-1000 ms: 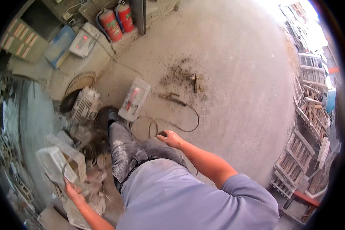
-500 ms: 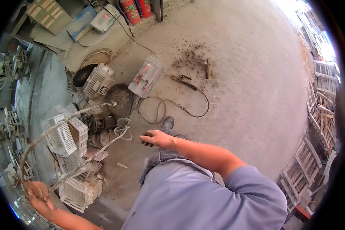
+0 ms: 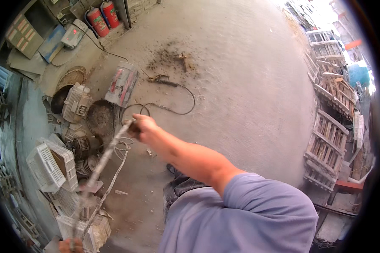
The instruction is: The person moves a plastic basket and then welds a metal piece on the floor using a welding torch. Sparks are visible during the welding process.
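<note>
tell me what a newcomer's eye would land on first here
Probably the long dusty cord running between the right hand, left of centre, and the left hand at the lower edge. Next come two red fire extinguishers at the upper left, then slatted wooden pallets along the right side.

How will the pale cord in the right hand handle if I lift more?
The pale cord is probably flexible, since part of it curls in loose loops. It may snag, with white crates close by. Its dusty-looking surface could feel gritty.
</note>
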